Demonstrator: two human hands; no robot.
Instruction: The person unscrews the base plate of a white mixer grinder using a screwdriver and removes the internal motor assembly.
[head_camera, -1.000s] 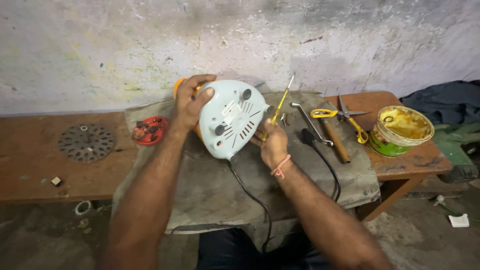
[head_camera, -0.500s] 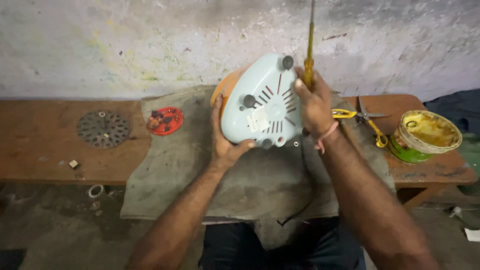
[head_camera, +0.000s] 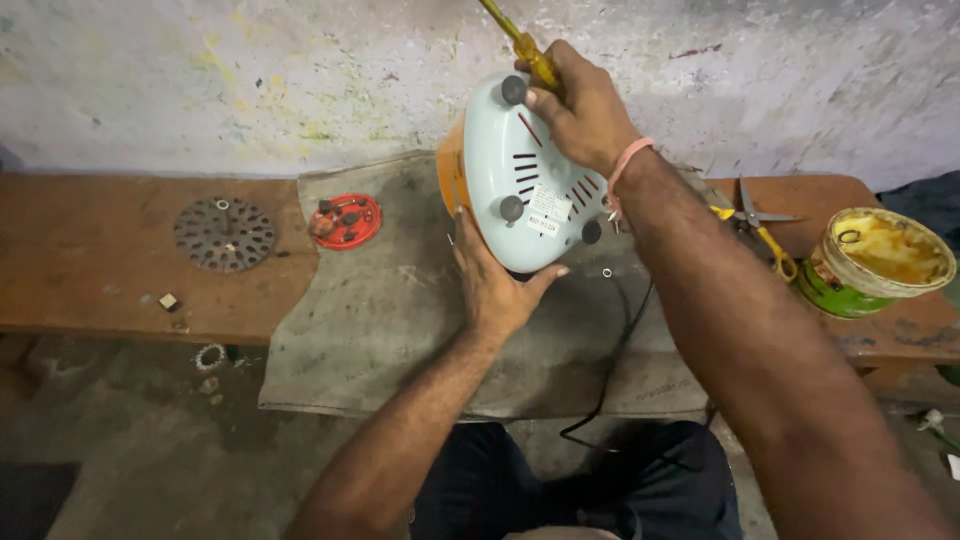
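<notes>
A pale blue appliance base (head_camera: 520, 180) with black rubber feet, vent slots and an orange side stands tilted on edge over a grey cloth (head_camera: 400, 310). My left hand (head_camera: 495, 290) grips its lower edge from below. My right hand (head_camera: 580, 110) rests on its upper part and is closed on a yellow-handled screwdriver (head_camera: 520, 45) that points up and left. A black cord (head_camera: 610, 370) trails from the base toward me.
A wooden bench (head_camera: 90, 270) carries a round metal perforated disc (head_camera: 225, 233), a red lid with small parts (head_camera: 345, 220), yellow-handled scissors (head_camera: 760, 230) and a green tin of yellowish paste (head_camera: 875, 262). A small washer (head_camera: 607, 272) lies on the cloth. A stained wall stands behind.
The appliance base has been lifted from the cloth and tipped up on edge. My left hand shifted from its top to its lower edge. My right hand raised the screwdriver above the base.
</notes>
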